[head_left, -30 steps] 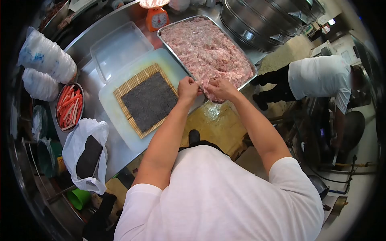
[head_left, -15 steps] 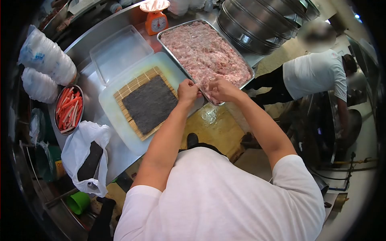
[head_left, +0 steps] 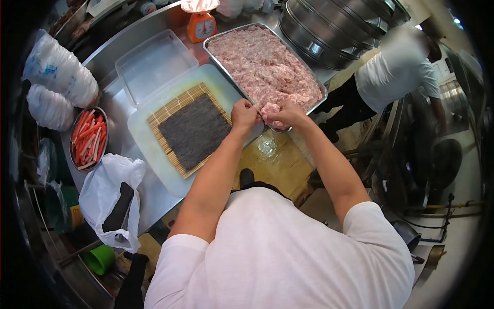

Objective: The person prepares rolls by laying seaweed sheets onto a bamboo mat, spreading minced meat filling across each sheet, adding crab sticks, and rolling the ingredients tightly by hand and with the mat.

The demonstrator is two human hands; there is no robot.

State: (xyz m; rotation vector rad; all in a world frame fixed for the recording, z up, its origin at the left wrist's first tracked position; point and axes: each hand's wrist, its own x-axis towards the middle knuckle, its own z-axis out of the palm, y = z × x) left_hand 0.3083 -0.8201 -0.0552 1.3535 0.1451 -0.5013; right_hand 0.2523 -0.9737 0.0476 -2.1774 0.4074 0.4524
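Note:
A metal tray (head_left: 230, 73) full of pink minced meat (head_left: 265, 62) stands at the far edge of the cutting board. My right hand (head_left: 289, 114) is closed around a clump of minced meat (head_left: 271, 111) at the tray's near corner. Beside it, my left hand (head_left: 244, 114) has its fingers curled onto the tray's rim; the fingertips are partly hidden. To the left, a dark seaweed sheet (head_left: 193, 127) lies flat on a bamboo mat (head_left: 161, 127), which rests on the pale cutting board (head_left: 141, 133).
A bowl of crab sticks (head_left: 88, 139) and a white plastic bag (head_left: 110, 177) holding dark sheets sit at the left. Behind are a clear plastic lid (head_left: 154, 64), an orange scale (head_left: 201, 27) and stacked metal steamers (head_left: 324, 31). A co-worker (head_left: 383, 82) bends at the right.
My right hand has lifted a clump of minced meat up at the tray's near corner. My left hand stays by the rim. The co-worker at the right has shifted posture.

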